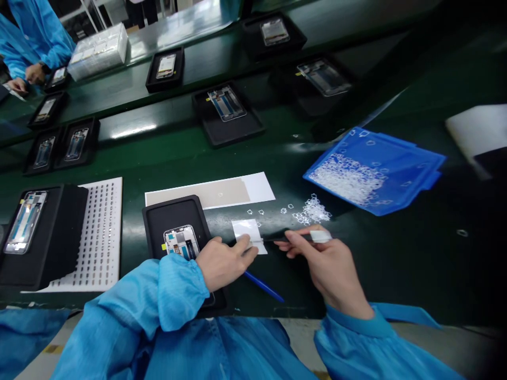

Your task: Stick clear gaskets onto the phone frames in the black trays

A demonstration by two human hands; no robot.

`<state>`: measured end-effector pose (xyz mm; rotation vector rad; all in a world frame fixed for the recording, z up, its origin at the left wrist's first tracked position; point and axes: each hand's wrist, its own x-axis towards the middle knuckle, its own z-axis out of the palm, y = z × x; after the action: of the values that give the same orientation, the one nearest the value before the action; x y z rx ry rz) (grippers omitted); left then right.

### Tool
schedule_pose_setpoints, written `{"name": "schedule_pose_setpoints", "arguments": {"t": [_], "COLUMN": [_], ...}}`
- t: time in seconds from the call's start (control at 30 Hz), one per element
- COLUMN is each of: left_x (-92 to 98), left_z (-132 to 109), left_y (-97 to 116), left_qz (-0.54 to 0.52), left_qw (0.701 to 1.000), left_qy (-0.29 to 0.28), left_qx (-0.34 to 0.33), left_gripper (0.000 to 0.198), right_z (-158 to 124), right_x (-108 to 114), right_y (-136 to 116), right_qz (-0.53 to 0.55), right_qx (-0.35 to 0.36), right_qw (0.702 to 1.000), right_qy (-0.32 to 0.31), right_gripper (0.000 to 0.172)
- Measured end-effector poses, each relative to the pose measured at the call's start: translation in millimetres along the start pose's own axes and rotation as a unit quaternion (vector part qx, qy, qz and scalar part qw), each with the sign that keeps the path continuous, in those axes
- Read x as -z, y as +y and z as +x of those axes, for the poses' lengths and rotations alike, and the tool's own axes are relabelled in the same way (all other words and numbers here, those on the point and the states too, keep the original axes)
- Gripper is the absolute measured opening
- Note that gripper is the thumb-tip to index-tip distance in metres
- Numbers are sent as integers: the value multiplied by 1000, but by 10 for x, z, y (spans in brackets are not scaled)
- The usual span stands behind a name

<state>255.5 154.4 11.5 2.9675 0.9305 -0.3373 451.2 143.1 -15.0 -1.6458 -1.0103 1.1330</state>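
My left hand point(224, 262) presses a small white paper square point(246, 230) on the bench, index finger and thumb on it, the other fingers curled. Between the fingers of my right hand point(330, 264) is a pair of dark tweezers point(280, 238) with a white wrap, its tips at the paper's right edge. A small strip seems to lie at the tips, too small to name. Left of the paper, an opened phone body point(181, 241) with a yellow tab lies in a black tray point(174, 211), partly covered by my left sleeve. Loose clear frame-shaped pieces point(316, 209) form a pile above my right hand.
A blue bin point(412, 163) holds many such pieces. Behind the tray lies a white-edged sheet point(259, 187). A blue pen-like stick point(264, 286) is near my hands. Left are stacked black trays point(67, 227) and a perforated white board point(111, 232). A co-worker's hands point(35, 74) show far left.
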Motion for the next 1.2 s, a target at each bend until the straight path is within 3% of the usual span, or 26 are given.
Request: {"name": "schedule_pose_setpoints", "arguments": {"t": [0.13,0.27,0.33,0.4,0.5,0.6,0.67,1.2], "left_x": [14,83,97,79,14,-37,-47,-63], "left_z": [-61,-415,-638,-808,-892,-829,-776,-740], "left_y": [54,-50,-221,-452,-794,-987,-1028,-1027], "left_qz": [-12,-77,-162,-252,-346,-393,-404,-390], "left_qw": [1000,993,972,922,859,844,846,863], "left_qy": [22,85,128,159,121,41,19,1], "left_qx": [1,19,114,245,358,362,347,319], "left_gripper": [41,40,34,27,21,22,19,16], "right_z": [39,30,7,-16,-18,20,48,78], "right_x": [-34,-268,-475,-721,-1069,-1271,-1316,-1325], "right_y": [-152,-357,-427,-468,-488,-470,-444,-375], "right_qz": [102,117,96,66,17,-14,-24,-55], "right_qx": [-18,4,4,-1,13,36,45,49], "right_qw": [994,992,995,993,982,978,978,979], "right_qy": [32,38,-10,-94,-190,-207,-201,-193], "right_gripper": [43,44,47,50,50,48,47,40]}}
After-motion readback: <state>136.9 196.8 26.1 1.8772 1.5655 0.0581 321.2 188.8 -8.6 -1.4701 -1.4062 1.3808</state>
